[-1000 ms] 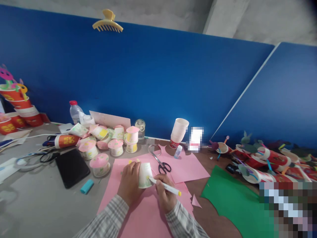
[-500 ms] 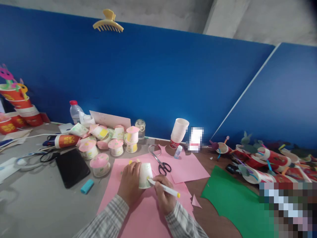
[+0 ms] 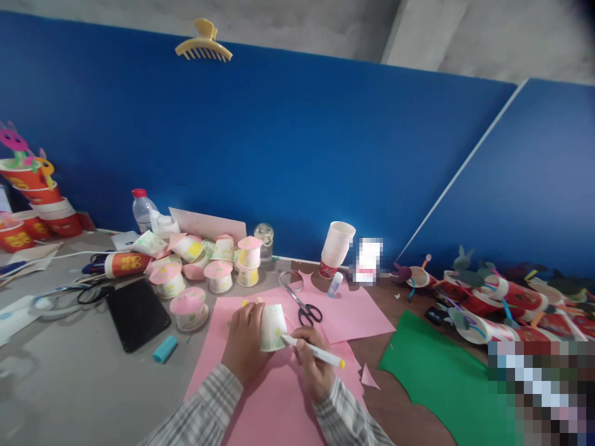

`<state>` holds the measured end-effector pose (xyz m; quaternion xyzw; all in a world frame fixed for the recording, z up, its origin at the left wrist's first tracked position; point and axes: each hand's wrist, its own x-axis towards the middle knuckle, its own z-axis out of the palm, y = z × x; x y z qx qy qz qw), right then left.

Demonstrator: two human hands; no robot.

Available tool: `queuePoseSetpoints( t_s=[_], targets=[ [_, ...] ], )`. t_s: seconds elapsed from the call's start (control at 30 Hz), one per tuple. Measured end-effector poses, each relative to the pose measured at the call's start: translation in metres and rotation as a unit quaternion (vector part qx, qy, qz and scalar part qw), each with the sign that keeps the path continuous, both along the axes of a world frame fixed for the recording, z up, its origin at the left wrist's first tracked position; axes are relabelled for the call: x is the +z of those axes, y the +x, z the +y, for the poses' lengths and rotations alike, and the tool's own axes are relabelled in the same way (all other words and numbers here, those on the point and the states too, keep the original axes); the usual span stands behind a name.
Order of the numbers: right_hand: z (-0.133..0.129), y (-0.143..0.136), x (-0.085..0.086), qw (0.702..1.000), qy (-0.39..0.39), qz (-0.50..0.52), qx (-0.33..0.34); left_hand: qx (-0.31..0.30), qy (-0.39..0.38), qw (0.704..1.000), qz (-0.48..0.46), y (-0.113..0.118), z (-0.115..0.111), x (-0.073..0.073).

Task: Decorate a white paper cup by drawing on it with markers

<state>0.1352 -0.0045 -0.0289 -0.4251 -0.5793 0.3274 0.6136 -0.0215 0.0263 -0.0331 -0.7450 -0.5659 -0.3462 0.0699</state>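
A white paper cup (image 3: pixel 273 328) with green and yellow drawing on its side is upside down above pink paper (image 3: pixel 272 402). My left hand (image 3: pixel 246 341) is wrapped round the cup's left side. In my right hand (image 3: pixel 313 362) is a white marker (image 3: pixel 325 355) with a yellow end, its tip at the cup's lower right side. Scissors (image 3: pixel 307 310) with black handles lie just behind my right hand. Farther back a small glue bottle (image 3: pixel 335 285) stands on the pink paper.
Decorated cups with pink tops (image 3: pixel 188 306), a black tablet (image 3: pixel 138 314) and a turquoise marker cap (image 3: pixel 165 349) are at left. Stacked white cups (image 3: pixel 338 244) stand behind. Green paper (image 3: pixel 432 378) and red cup figures (image 3: pixel 515 297) lie at right.
The marker tip has shifted slightly right and down along the cup, my right hand moving with it. More yellow shows on the cup. My left hand keeps its hold.
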Motion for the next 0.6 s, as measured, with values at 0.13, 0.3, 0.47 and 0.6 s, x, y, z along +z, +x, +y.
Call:
queuePoseSetpoints(
  t_s=[0.13, 0.3, 0.47, 0.6],
  targets=[
    [-0.0013, -0.0012, 0.0052, 1.0, 0.001, -0.007, 0.005, 0.0, -0.016, 1.0, -0.001, -0.0002, -0.0001, 0.0007],
    [-0.0019, -0.0011, 0.0074, 1.0, 0.007, -0.017, 0.0, 0.008, -0.03, 1.0, 0.002, 0.0, 0.0005, -0.0001],
    [0.0002, 0.0003, 0.0019, 1.0, -0.009, -0.002, -0.022, 0.002, -0.026, 1.0, -0.009, -0.0004, 0.0019, -0.0011],
    [0.0009, -0.0006, 0.0016, 1.0, -0.011, -0.015, -0.017, 0.005, -0.022, 1.0, -0.011, -0.0002, 0.0015, 0.001]
  ],
)
